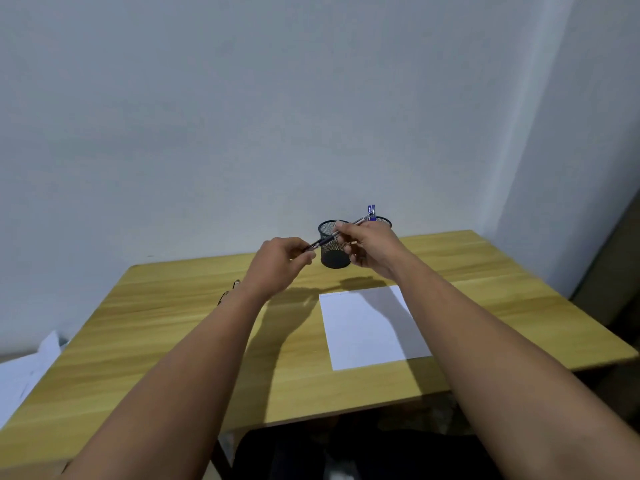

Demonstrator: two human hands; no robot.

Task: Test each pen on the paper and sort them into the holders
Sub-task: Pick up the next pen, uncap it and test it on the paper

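Both my hands are raised above the wooden table (173, 341), holding one pen (327, 238) between them in front of a black mesh holder (333, 254). My left hand (282, 259) pinches the pen's dark lower end. My right hand (369, 245) grips its clear barrel. A second mesh holder (383, 221) stands behind my right hand, mostly hidden, with a blue-capped pen (371, 211) sticking up from it. A white sheet of paper (370, 327) lies flat on the table below my right forearm.
More pens (228, 292) lie on the table left of my left wrist, partly hidden. Loose white papers (24, 372) sit off the table's left edge. A pale wall stands right behind the table, and a corner wall rises at the right.
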